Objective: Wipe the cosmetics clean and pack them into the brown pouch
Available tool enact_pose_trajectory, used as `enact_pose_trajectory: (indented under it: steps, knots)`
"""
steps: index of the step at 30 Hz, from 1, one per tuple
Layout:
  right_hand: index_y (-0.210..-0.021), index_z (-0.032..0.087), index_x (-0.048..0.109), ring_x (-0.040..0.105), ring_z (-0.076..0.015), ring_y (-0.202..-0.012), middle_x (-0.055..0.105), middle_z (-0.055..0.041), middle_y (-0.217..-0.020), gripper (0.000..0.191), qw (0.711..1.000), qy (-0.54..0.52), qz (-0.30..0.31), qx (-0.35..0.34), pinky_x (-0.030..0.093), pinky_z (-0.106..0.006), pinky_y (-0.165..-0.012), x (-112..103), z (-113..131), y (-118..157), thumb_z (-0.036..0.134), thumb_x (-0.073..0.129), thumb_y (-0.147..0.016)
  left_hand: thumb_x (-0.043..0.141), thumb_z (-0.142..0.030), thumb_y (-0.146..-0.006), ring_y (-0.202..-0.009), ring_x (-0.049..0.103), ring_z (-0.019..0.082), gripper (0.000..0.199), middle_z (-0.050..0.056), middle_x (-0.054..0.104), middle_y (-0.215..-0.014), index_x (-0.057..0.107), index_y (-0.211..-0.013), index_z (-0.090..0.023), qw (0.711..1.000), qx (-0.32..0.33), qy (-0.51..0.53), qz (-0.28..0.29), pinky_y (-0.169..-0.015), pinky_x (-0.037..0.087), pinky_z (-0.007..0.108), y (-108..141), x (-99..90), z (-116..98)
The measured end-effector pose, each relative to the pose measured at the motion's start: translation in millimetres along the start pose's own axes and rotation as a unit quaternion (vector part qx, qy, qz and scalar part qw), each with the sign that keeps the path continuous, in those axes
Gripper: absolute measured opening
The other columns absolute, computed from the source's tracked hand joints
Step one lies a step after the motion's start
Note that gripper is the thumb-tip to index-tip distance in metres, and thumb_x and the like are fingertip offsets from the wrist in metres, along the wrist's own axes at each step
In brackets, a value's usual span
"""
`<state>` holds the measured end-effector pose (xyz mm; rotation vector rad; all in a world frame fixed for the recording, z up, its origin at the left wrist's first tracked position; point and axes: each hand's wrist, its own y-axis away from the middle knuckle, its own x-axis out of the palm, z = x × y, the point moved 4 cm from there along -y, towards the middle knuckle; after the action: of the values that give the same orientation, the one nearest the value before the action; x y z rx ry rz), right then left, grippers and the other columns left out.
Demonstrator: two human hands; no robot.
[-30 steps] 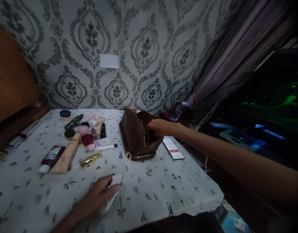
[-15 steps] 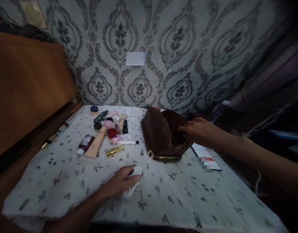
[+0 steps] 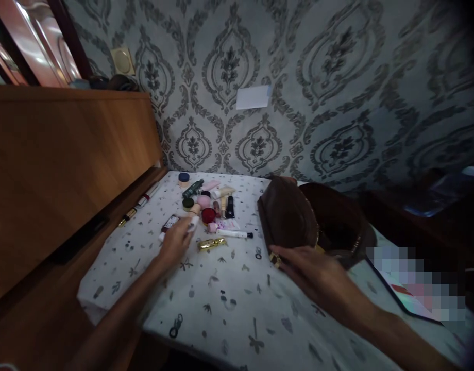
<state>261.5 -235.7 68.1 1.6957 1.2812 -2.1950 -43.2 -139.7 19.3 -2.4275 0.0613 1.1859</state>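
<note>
My left hand (image 3: pixel 175 239) is closed around a crumpled white tissue (image 3: pixel 193 223) and covers much of a peach tube (image 3: pixel 197 209). Close by are a dark red bottle (image 3: pixel 170 223), a red round jar (image 3: pixel 208 216), a gold lipstick (image 3: pixel 212 243) and a slim white tube with a black cap (image 3: pixel 234 234). On the right stands a brown bag (image 3: pixel 287 216) with its zip undone and its dark inside showing. My right hand (image 3: pixel 314 270) grips the bag's front edge by the gold-coloured corner fitting (image 3: pixel 274 258); some of its fingers are hidden or blurred.
More tubes and jars, such as a black tube (image 3: pixel 230 207) and a blue-lidded jar (image 3: pixel 183 179), lie farther back on the patterned tablecloth (image 3: pixel 221 319). A wooden cabinet (image 3: pixel 74 175) borders the left side. A phone-like flat device (image 3: pixel 399 288), partly pixelated, lies right of the bag.
My left hand has moved with the tissue from the front of the table to the cosmetics. My right hand has come out of the bag's opening to its front corner. The view has shifted left.
</note>
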Motion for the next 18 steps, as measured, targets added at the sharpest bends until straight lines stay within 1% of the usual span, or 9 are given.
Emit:
enact_pose_trajectory:
  steps: [1, 2, 5, 7, 9, 11, 13, 15, 18]
  knots:
    - [-0.116, 0.017, 0.066, 0.069, -0.0190, -0.071, 0.074, -0.0078, -0.082, 0.030, 0.999, -0.029, 0.012, 0.006, 0.054, -0.029, -0.064, 13, 7, 2, 0.025, 0.042, -0.100, 0.046, -0.024, -0.092, -0.103, 0.056, 0.026, 0.029, 0.011, 0.064, -0.109, 0.065, -0.113, -0.018, 0.997, -0.018, -0.073, -0.015, -0.089, 0.046, 0.037, -4, -9.6, 10]
    - [-0.115, 0.017, 0.067, 0.069, -0.0188, -0.070, 0.074, -0.0081, -0.081, 0.031, 0.998, -0.057, 0.019, 0.014, 0.053, -0.028, -0.063, 25, 14, 3, 0.025, 0.042, -0.099, 0.045, -0.024, -0.093, -0.109, 0.054, 0.028, 0.032, 0.012, 0.061, -0.116, 0.064, -0.118, -0.019, 0.990, -0.036, -0.133, -0.009, -0.090, 0.046, 0.037, -7, -16.3, 19]
    - [-0.114, 0.018, 0.069, 0.069, -0.0188, -0.067, 0.074, -0.0079, -0.079, 0.032, 0.987, -0.135, 0.058, 0.067, 0.053, -0.029, -0.065, 56, 29, 0, 0.024, 0.043, -0.097, 0.042, -0.031, -0.096, -0.123, 0.047, 0.031, 0.041, 0.012, 0.055, -0.131, 0.057, -0.134, -0.025, 0.971, -0.078, -0.215, 0.067, -0.093, 0.045, 0.040, -13, -23.2, 42]
    - [-0.115, 0.018, 0.070, 0.069, -0.0192, -0.068, 0.075, -0.0076, -0.080, 0.032, 0.973, -0.186, 0.091, 0.099, 0.053, -0.029, -0.066, 72, 39, -6, 0.024, 0.045, -0.095, 0.040, -0.037, -0.098, -0.125, 0.046, 0.032, 0.045, 0.012, 0.053, -0.135, 0.052, -0.140, -0.028, 0.966, -0.086, -0.217, 0.110, -0.093, 0.045, 0.041, -17, -22.3, 51]
    - [-0.115, 0.019, 0.070, 0.069, -0.0191, -0.070, 0.075, -0.0070, -0.080, 0.032, 0.958, -0.231, 0.118, 0.124, 0.053, -0.029, -0.068, 83, 49, -14, 0.025, 0.047, -0.094, 0.041, -0.039, -0.097, -0.124, 0.049, 0.032, 0.047, 0.012, 0.054, -0.134, 0.050, -0.142, -0.030, 0.965, -0.086, -0.210, 0.131, -0.091, 0.046, 0.041, -21, -21.3, 57]
    - [-0.114, 0.020, 0.071, 0.069, -0.0184, -0.070, 0.074, -0.0057, -0.078, 0.032, 0.944, -0.267, 0.133, 0.141, 0.052, -0.028, -0.069, 89, 60, -23, 0.026, 0.049, -0.093, 0.047, -0.043, -0.093, -0.119, 0.054, 0.032, 0.048, 0.011, 0.058, -0.127, 0.052, -0.139, -0.032, 0.964, -0.091, -0.199, 0.151, -0.088, 0.047, 0.039, -27, -20.8, 62]
    - [-0.114, 0.020, 0.071, 0.067, -0.0177, -0.068, 0.073, -0.0047, -0.076, 0.031, 0.934, -0.294, 0.134, 0.151, 0.051, -0.028, -0.069, 93, 69, -29, 0.026, 0.050, -0.092, 0.056, -0.046, -0.086, -0.111, 0.059, 0.031, 0.047, 0.008, 0.062, -0.114, 0.058, -0.131, -0.033, 0.964, -0.104, -0.185, 0.163, -0.083, 0.047, 0.037, -32, -21.3, 66]
    - [-0.113, 0.019, 0.072, 0.066, -0.0171, -0.065, 0.073, -0.0044, -0.074, 0.031, 0.927, -0.315, 0.131, 0.158, 0.051, -0.028, -0.069, 96, 76, -32, 0.026, 0.051, -0.092, 0.064, -0.045, -0.077, -0.101, 0.061, 0.030, 0.044, 0.006, 0.061, -0.103, 0.063, -0.119, -0.033, 0.966, -0.122, -0.167, 0.156, -0.080, 0.047, 0.035, -34, -23.5, 68]
    - [-0.110, 0.018, 0.074, 0.062, -0.0159, -0.059, 0.069, -0.0028, -0.067, 0.030, 0.911, -0.347, 0.131, 0.180, 0.049, -0.028, -0.066, 101, 81, -31, 0.026, 0.053, -0.090, 0.068, -0.039, -0.069, -0.090, 0.061, 0.028, 0.039, 0.004, 0.057, -0.099, 0.063, -0.106, -0.029, 0.973, -0.155, -0.130, 0.108, -0.077, 0.045, 0.035, -32, -31.3, 68]
